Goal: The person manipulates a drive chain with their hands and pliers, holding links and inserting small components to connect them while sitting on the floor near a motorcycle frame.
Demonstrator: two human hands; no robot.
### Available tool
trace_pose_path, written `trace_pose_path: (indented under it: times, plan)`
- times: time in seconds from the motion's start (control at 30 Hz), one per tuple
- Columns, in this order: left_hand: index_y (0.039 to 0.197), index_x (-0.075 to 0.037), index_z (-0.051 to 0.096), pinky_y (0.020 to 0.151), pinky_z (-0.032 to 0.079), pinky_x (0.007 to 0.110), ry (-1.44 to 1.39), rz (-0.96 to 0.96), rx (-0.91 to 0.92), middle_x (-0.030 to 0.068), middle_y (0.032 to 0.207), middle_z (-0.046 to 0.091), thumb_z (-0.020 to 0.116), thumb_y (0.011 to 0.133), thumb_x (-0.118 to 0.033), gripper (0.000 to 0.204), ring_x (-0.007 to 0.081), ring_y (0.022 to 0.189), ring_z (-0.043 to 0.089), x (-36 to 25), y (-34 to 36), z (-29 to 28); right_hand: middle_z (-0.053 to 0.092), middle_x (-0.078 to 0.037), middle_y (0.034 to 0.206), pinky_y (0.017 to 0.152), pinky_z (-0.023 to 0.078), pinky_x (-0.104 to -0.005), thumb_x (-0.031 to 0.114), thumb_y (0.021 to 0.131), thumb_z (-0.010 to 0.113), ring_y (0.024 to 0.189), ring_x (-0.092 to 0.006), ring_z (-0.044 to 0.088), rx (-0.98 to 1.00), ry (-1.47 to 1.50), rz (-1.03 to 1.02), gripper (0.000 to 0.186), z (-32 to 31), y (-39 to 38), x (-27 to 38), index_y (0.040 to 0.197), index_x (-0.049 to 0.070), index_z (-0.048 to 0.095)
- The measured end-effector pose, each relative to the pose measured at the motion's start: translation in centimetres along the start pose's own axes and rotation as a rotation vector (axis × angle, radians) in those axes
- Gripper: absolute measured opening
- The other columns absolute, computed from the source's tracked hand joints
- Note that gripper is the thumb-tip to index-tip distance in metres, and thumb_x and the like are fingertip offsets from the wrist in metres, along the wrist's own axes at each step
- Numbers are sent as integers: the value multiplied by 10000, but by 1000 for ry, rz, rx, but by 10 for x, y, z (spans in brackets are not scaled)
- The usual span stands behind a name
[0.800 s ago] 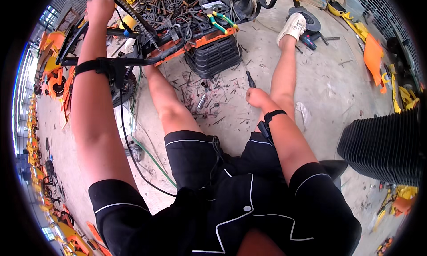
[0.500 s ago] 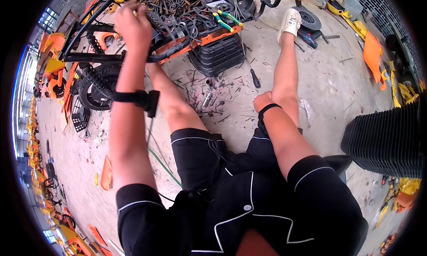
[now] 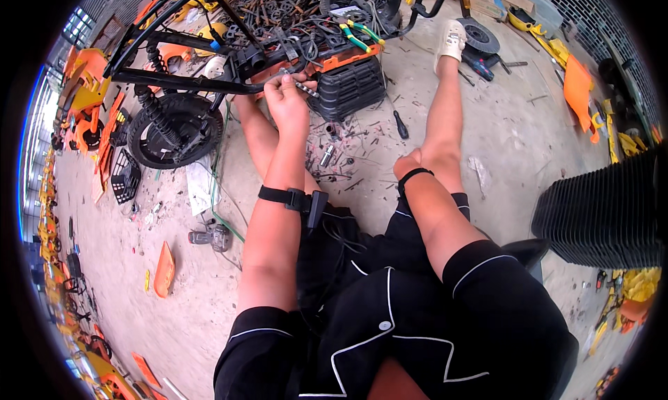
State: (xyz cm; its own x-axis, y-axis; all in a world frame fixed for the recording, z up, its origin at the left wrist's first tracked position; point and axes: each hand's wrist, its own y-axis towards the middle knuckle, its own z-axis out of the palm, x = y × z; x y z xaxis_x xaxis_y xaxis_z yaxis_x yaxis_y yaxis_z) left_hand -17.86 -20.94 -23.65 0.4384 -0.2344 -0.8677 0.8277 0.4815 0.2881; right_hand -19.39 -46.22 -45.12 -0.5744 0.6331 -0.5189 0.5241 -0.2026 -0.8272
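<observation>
My left hand (image 3: 286, 101) is closed around a short silver rod with dark bands (image 3: 307, 90), whose exact kind I cannot make out. It is beside the lower tube of a black vehicle frame (image 3: 188, 84), next to a black ribbed plastic box (image 3: 348, 88) with an orange rim. My right hand (image 3: 409, 163) rests against my right knee, its fingers mostly hidden. Between my legs, a silver socket-like piece (image 3: 327, 155) lies on the floor among scattered bits. A black-handled screwdriver (image 3: 400, 125) is nearby. Green-and-yellow-handled pliers (image 3: 358, 37) lie on the box's edge.
Many rusty bolts and metal parts (image 3: 278, 10) are heaped behind the box. A wheel (image 3: 174, 132) stands under the frame at left. A grey power tool (image 3: 211, 237) lies near my left leg, a second drill (image 3: 479, 65) by my right shoe. Stacked black crates (image 3: 598, 216) stand at right.
My left hand has come down and right from the upper part of the frame to beside the black box. The silver rod now shows in it. My right hand has hardly moved.
</observation>
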Motion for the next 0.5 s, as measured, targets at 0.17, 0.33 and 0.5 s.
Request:
trace_pose_path:
  times: [0.17, 0.33, 0.5]
  plan:
    - [1131, 5, 376, 776, 616, 411, -110, -12, -40, 193, 1042, 620, 394, 1088, -140, 153, 292, 827, 706, -20, -3, 11, 516, 27, 1518, 1099, 264, -478, 328, 931, 623, 1442, -222, 414, -184, 114, -117, 490, 0, -34, 3, 1412, 236, 602]
    - [1132, -2, 373, 849, 616, 467, -223, -38, -22, 195, 1070, 597, 385, 1094, -166, 168, 327, 904, 700, -59, -21, 42, 497, 22, 1531, 1103, 283, -492, 351, 929, 608, 1449, -249, 392, -200, 139, -121, 515, 1, -42, -2, 1429, 232, 580]
    - [1138, 4, 386, 862, 617, 489, -287, -93, -8, 193, 1081, 593, 389, 1097, -190, 198, 341, 937, 696, -78, -36, 52, 518, -7, 1505, 1088, 314, -465, 329, 900, 639, 1400, -248, 431, -197, 168, -148, 546, 6, -43, -2, 1427, 207, 573]
